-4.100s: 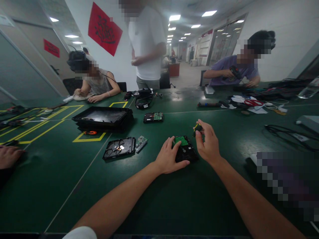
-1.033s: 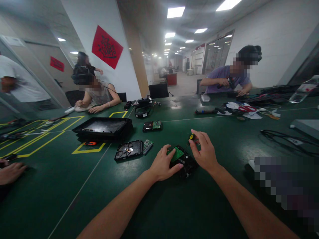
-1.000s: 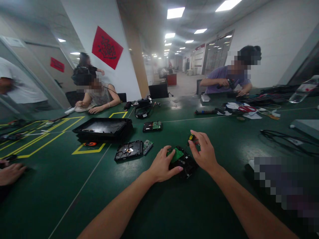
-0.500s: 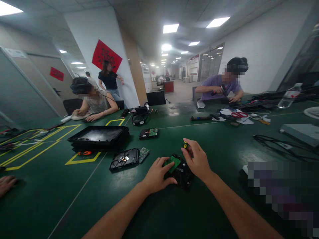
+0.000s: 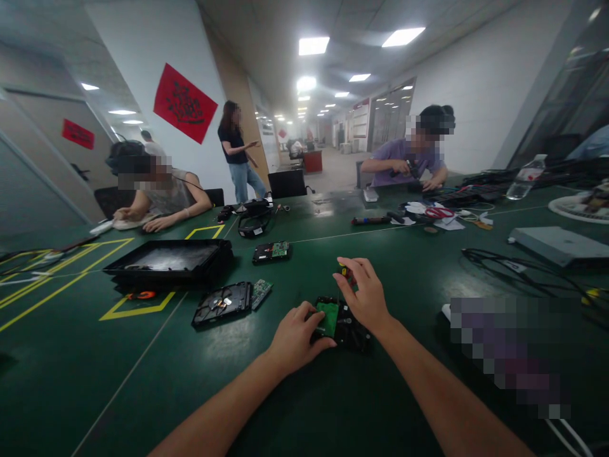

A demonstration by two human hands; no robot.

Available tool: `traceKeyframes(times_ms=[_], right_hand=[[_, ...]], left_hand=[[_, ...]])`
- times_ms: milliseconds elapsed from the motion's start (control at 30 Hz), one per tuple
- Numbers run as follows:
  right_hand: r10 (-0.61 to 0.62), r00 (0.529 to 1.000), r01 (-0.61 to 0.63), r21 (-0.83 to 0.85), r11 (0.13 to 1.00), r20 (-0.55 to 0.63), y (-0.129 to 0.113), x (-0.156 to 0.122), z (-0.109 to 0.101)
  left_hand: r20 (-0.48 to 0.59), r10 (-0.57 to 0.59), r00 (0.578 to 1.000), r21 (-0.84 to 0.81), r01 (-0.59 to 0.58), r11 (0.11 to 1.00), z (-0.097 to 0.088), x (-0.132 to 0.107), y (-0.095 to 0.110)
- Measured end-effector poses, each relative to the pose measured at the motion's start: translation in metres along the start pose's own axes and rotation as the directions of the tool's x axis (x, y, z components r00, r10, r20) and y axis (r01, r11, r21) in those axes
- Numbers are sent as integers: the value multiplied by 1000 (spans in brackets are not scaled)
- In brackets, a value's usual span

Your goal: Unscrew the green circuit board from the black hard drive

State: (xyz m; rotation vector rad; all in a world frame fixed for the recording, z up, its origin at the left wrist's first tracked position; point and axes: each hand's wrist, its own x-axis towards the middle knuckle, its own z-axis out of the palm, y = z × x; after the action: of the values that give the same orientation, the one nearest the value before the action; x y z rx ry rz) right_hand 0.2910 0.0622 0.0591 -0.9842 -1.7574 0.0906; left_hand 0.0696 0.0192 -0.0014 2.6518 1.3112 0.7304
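Note:
A black hard drive (image 5: pixel 354 333) with a green circuit board (image 5: pixel 328 319) lies on the table in front of me. My left hand (image 5: pixel 295 333) is closed about its left side, with the thumb along the near edge and fingertips on the board. Over the drive's far side, my right hand (image 5: pixel 367 293) pinches the yellow-and-black handle of a screwdriver (image 5: pixel 343 270). Its thin shaft points down to the board's right edge; whether the tip touches a screw I cannot tell.
Left of my hands lie an opened drive casing (image 5: pixel 222 304), a loose circuit board (image 5: pixel 261 293) and another hard drive (image 5: pixel 272 252). Black trays (image 5: pixel 166 260) stand farther left. Cables (image 5: pixel 504 263) and a grey box (image 5: pixel 561 244) are at right. Two people sit opposite.
My view has swung a little to the right. The screwdriver now stands with its shaft down at the board. In the background, a standing person has stepped away from the pillar.

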Motion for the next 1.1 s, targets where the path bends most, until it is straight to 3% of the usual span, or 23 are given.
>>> traceKeyframes(times_ms=[100, 267, 400, 700, 1100], right_hand=[[-4, 1000, 4, -2, 1000, 4, 2, 0, 0], [5, 1000, -5, -7, 1000, 27, 2, 0, 1], [7, 1000, -7, -6, 1000, -5, 1, 0, 2], [5, 999, -6, 28, 1000, 45, 3, -1, 2], [4, 1000, -5, -33, 999, -26, 2, -1, 2]], left_hand=[[10, 22, 1000, -27, -21, 999, -2, 1, -1], [35, 116, 993, -163, -109, 981, -17, 0, -20], [61, 156, 986, -239, -138, 961, -17, 2, -24], [84, 253, 964, -184, -235, 955, -20, 18, -24], [57, 225, 973, -280, -201, 939, -19, 19, -23]])
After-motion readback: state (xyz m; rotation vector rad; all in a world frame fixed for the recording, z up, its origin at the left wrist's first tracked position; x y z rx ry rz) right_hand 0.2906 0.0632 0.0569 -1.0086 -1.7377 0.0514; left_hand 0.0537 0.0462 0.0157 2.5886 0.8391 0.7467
